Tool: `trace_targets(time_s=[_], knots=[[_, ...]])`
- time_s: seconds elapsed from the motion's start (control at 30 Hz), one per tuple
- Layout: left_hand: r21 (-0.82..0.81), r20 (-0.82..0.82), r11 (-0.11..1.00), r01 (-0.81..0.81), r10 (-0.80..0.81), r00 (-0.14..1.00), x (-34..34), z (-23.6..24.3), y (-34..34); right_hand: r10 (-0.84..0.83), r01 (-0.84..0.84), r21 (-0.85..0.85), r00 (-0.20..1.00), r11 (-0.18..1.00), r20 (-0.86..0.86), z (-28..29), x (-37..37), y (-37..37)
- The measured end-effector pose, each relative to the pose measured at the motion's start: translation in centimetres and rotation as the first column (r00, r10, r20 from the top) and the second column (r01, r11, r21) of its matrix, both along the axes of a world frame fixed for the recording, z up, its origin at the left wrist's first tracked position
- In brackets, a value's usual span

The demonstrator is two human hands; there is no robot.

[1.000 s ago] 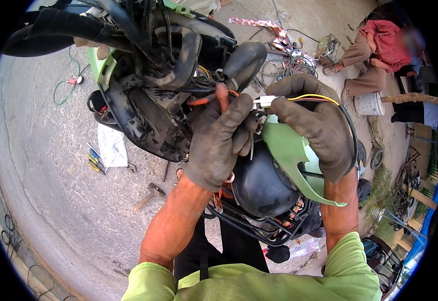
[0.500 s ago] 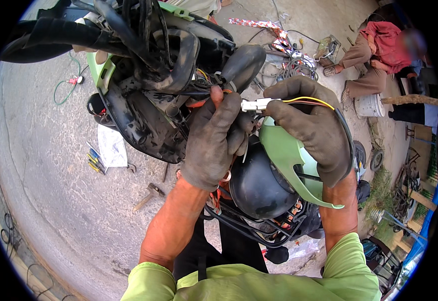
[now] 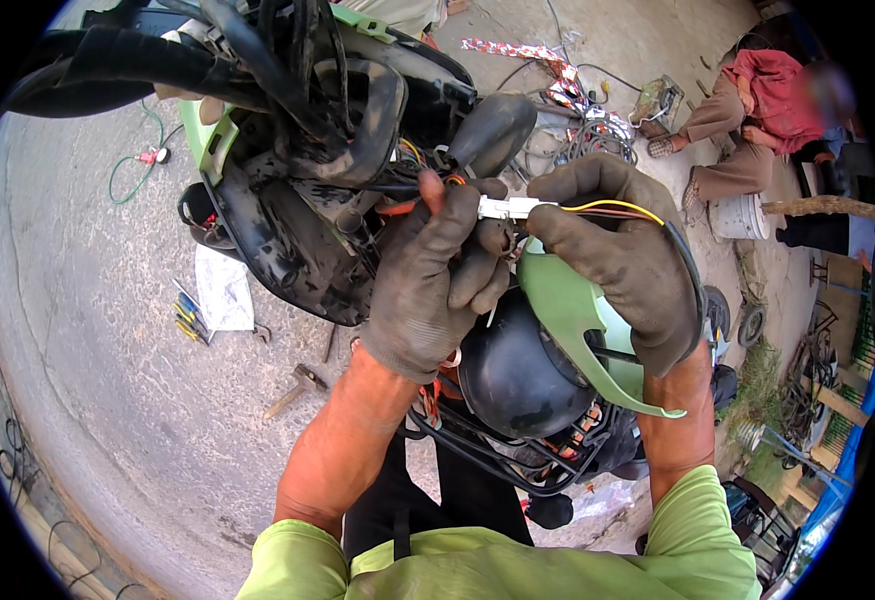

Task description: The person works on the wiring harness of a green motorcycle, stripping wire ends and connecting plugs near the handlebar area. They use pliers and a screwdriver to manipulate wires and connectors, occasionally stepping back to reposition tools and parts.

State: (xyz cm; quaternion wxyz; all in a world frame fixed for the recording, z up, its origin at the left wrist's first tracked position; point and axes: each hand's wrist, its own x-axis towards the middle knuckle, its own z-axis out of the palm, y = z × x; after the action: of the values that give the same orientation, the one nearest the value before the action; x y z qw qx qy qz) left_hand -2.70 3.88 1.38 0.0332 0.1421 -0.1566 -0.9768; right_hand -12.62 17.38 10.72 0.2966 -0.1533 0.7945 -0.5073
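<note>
Your gloved left hand (image 3: 417,285) and gloved right hand (image 3: 625,258) both pinch closed on opposite ends of a white wiring connector (image 3: 507,208), held near a green body panel (image 3: 560,285). You appear to be handling the connector's joint; the next move likely calls for keeping both ends steadily aligned.

You have two gloved hands (image 3: 417,285) and two bare forearms (image 3: 352,430); before you are one white wire connector (image 3: 507,208), one hammer (image 3: 308,378), one white bucket (image 3: 739,218) and one seated person (image 3: 777,95).
</note>
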Motion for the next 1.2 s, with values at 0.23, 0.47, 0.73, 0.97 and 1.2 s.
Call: trace_targets(time_s=[0.23,0.47,0.73,0.97,1.2], knots=[[0.043,-0.031,0.999,-0.028,0.029,0.999,-0.2,-0.2,0.3,-0.007,0.007,0.009,0.998,1.000,0.055,0.3,0.0,-0.2],[0.013,-0.028,1.000,-0.014,0.014,0.999,-0.4,-0.1,0.2,-0.004,0.004,0.071,1.000,0.997,0.006,0.3,-0.3,-0.2],[-0.022,-0.008,0.999,-0.031,0.031,0.999,-0.2,-0.2,0.2,0.030,-0.030,-0.031,1.000,0.999,0.004,0.1,-0.4,-0.3],[-0.012,-0.007,1.000,0.007,-0.007,1.000,0.1,-0.6,-0.2,0.147,-0.140,0.085,0.986,0.986,-0.077,0.7,-0.9,-0.7],[-0.105,-0.024,0.994,0.013,-0.015,1.000,0.2,-0.2,-0.2,0.154,-0.146,0.116,0.986,0.982,-0.061,1.0,-0.8,-1.0]])
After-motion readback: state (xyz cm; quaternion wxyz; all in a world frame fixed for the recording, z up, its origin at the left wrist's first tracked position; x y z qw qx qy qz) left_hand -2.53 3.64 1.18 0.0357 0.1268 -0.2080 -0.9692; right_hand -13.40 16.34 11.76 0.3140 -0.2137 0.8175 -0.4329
